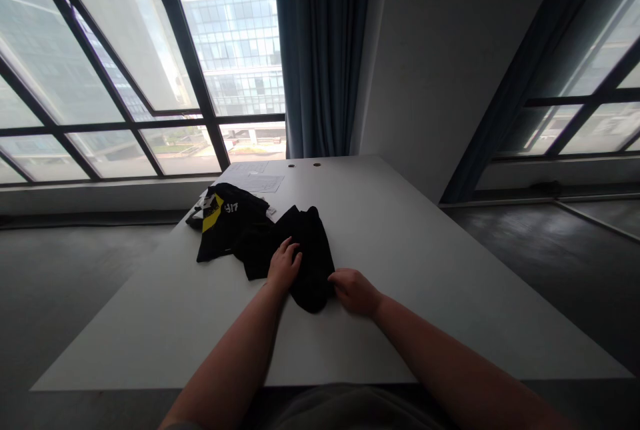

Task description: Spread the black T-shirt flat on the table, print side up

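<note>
A black garment (313, 243) lies bunched near the middle of the white surface (425, 297), a little left of its centre line, with its lower end rounded and pointing toward the person. The left hand (284, 262) rests on top of it, palm down, its fingers loosely parted and slightly bent; it presses on the cloth rather than gripping it. The right hand (354, 291) is mostly closed — its fingertips pinch the garment's right edge, near the lower end. Both forearms reach in from the near side of the surface.

Just to the left, touching the black garment, lies a second dark garment (240, 233) with a yellow patch (214, 213) and white lettering (231, 208). Some pale material shows around its far side, too small to make out. Beyond it, near the far left corner, flat printed papers (260, 183) lie on the surface, and two round holes (317, 165) sit close to the far edge.

Behind stand a blue curtain (323, 50) and dark-framed windows (235, 30) — a glass-fronted building shows outside.
</note>
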Tool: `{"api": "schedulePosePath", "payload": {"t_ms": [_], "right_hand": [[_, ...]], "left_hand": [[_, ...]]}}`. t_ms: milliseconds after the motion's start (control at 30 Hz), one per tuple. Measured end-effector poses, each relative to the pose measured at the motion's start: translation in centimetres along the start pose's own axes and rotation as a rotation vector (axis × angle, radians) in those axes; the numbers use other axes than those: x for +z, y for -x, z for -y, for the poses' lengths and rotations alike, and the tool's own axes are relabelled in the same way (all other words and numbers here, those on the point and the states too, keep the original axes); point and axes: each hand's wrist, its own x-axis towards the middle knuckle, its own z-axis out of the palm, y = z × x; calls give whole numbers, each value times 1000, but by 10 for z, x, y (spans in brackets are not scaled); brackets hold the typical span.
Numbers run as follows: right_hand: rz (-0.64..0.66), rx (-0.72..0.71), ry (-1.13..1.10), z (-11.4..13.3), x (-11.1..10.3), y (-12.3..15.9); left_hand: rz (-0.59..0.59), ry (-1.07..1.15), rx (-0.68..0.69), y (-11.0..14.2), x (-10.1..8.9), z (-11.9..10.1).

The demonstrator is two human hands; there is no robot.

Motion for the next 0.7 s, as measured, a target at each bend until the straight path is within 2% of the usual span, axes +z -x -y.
{"api": "schedulePosePath", "payload": {"t_ms": [100,167,367,467,600,700], "right_hand": [[51,-72,-30,9,5,2],[46,-70,-71,9,8,3],[-166,190,-127,-17,8,-3],[-242,239,-134,-25,6,-6],[-306,216,-144,-29,5,-7],[-416,257,-148,-35,2,-9]], "left_hand": [[33,-34,11,0,-1,-1],[56,-53,10,-1,-4,-3],[85,-173,56,4,-11,-17],[94,-282,119,11,-6,-36],[250,-323,242,25,7,-62],[386,-291,355,31,8,-74]]}}
